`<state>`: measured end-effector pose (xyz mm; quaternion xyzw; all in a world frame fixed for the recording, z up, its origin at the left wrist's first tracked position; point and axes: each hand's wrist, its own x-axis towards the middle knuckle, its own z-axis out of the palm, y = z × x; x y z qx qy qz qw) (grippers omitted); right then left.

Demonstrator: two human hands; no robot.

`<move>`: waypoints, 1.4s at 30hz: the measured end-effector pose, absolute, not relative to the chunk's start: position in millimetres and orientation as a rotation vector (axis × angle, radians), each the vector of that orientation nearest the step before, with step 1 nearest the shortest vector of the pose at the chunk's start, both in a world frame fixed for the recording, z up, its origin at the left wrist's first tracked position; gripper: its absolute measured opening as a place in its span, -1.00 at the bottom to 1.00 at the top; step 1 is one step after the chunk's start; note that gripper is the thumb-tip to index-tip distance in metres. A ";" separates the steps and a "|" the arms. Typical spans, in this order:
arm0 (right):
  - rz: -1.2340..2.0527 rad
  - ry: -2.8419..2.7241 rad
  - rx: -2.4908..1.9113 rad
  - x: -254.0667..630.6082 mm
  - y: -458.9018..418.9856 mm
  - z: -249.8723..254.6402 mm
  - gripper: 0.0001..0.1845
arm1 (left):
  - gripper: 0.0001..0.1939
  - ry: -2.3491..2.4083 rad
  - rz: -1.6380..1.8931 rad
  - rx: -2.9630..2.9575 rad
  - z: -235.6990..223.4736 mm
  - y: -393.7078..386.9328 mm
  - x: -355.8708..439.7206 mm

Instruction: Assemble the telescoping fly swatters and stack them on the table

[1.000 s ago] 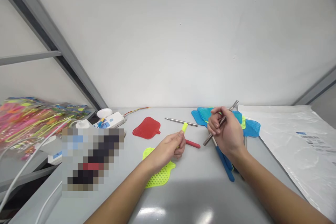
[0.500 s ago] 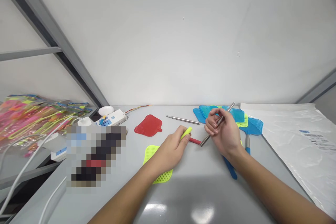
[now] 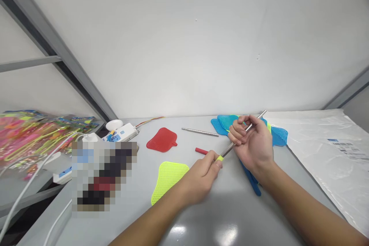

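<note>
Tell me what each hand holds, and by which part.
The left hand grips the yellow handle near its rod end; the right hand clasps the metal rod around its middle.

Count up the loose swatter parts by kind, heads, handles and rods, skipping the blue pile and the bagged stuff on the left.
Flat perforated plastic heads: 2 (red head, neon-yellow head)
Slim plastic handles: 2 (partly hidden red handle, neon-yellow handle in the left hand)
Straight silver metal rods: 2 (lying rod, held rod in the right hand)
Total: 6
</note>
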<state>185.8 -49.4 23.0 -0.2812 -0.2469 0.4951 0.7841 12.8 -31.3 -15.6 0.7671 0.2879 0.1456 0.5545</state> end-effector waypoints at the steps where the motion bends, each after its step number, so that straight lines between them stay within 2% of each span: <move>1: 1.066 -0.542 -0.603 185.3 -50.1 24.4 -0.75 | -0.67 0.658 0.360 1.786 -16.7 -32.7 13.6; 8: 1.097 -0.525 -0.617 185.1 -53.1 29.8 -0.73 | -0.68 0.596 0.432 1.710 -20.2 -38.8 17.1; 15: 1.210 -0.696 -0.698 150.6 -57.2 11.0 -0.67 | -0.69 0.629 0.514 1.572 -28.5 -42.9 21.8; 18: 1.140 -0.793 -0.766 157.8 -55.6 13.6 -0.74 | -0.68 0.609 0.507 1.542 -24.3 -41.9 19.3; 25: 1.146 -0.588 -0.668 189.1 -52.5 39.9 -0.74 | -0.67 0.632 0.481 1.605 -16.7 -36.8 15.1; 34: 1.144 -0.424 -0.679 171.3 -57.1 39.9 -0.69 | -0.64 0.656 0.364 1.697 -5.3 -43.5 16.1; 42: 1.139 -0.439 -0.689 154.9 -55.1 43.2 -0.70 | -0.66 0.645 0.420 1.678 -1.4 -41.8 15.0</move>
